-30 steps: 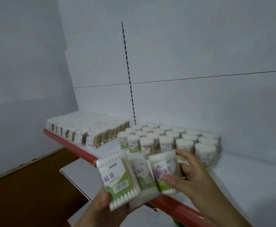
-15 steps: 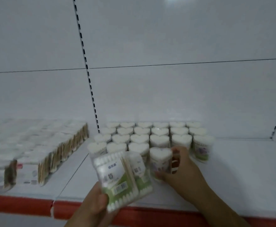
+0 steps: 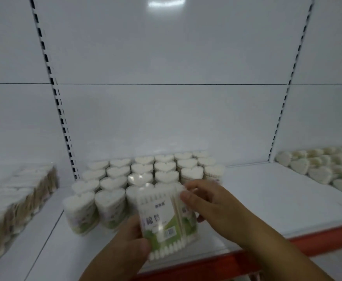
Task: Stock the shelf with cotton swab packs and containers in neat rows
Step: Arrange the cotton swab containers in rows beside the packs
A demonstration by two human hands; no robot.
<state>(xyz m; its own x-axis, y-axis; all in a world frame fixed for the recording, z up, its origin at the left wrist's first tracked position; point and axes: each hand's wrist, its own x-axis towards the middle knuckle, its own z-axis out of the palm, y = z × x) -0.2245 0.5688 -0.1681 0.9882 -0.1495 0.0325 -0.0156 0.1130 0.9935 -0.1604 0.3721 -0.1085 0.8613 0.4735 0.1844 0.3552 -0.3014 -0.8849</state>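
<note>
My left hand grips clear green-labelled cotton swab packs above the white shelf front edge. My right hand pinches their upper right corner, before the heart-shaped white-lidded containers.

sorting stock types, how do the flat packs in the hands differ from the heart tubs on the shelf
The flat packs are thin rectangular sleeves; the heart tubs are upright heart-shaped containers. The packs are held above the shelf by the left hand and right hand; the tubs stand in rows. Both show green labels and white swab tips.
</note>
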